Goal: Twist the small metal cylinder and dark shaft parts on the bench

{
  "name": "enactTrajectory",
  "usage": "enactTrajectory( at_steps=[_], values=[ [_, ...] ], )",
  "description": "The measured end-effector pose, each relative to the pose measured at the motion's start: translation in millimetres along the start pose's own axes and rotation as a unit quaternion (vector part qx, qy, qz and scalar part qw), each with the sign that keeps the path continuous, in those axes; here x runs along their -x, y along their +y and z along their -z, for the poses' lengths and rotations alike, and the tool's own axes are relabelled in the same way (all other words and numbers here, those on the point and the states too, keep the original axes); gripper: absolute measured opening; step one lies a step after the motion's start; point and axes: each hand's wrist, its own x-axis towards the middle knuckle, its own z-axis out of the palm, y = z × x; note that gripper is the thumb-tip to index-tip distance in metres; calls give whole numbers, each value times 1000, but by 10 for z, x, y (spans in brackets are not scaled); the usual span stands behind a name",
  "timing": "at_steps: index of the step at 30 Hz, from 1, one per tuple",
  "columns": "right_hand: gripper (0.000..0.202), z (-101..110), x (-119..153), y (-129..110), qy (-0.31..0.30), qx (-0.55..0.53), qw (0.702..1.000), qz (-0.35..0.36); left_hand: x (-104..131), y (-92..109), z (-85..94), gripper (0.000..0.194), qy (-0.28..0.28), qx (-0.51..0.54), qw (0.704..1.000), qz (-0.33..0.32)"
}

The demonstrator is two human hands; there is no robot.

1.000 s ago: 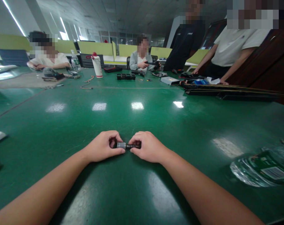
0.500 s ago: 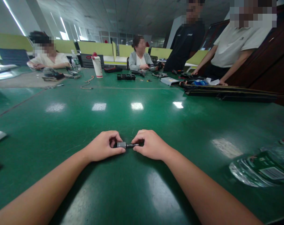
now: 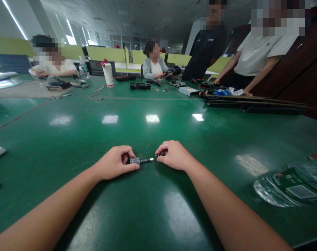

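Drawing dark coil (image 3: 157,155) rightward off shaft (image 3: 147,160), pinching narrowly with right hand (image 3: 175,155); clasping grey cylinder (image 3: 135,160) in curled left hand (image 3: 114,163), apparently needing steadiness.

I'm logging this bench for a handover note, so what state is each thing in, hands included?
Left hand: fingers closed on cylinder
Metal cylinder: held sideways, thin shaft exposed
Right hand: pinching spring
Spring: apart from the shaft's tip
White flask: upright, red lid on
Small clear bottle: upright
Large bottle: cut off at frame edge, cap state unclear
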Motion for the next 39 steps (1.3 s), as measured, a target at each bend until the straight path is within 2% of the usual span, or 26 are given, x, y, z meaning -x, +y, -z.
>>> enactTrajectory(
  at_steps=[6, 16, 25, 35, 39],
  values=[
    [18, -10, 27, -62, -34, -6, 999, 16, -3, -9, -4, 33, 3, -1, 1000, -3],
    [17, -22, 32, -82, -35, -31, 999, 22, -6, -11, -3, 33, 1, 1, 1000, -6],
    [32, -203, 55, -167, -40, -174, 982, 68, -3, -33, -7, 29, -3, -5, 1000, -20],
    [30, -221, 66, -174, -35, -170, 982, 73, -7, -21, 3, 31, -10, -5, 1000, -16],
    [25, -202, 67, -179, -42, -134, 986, 93, -3, -31, -1, 32, -13, -3, 1000, -15]
  ],
)
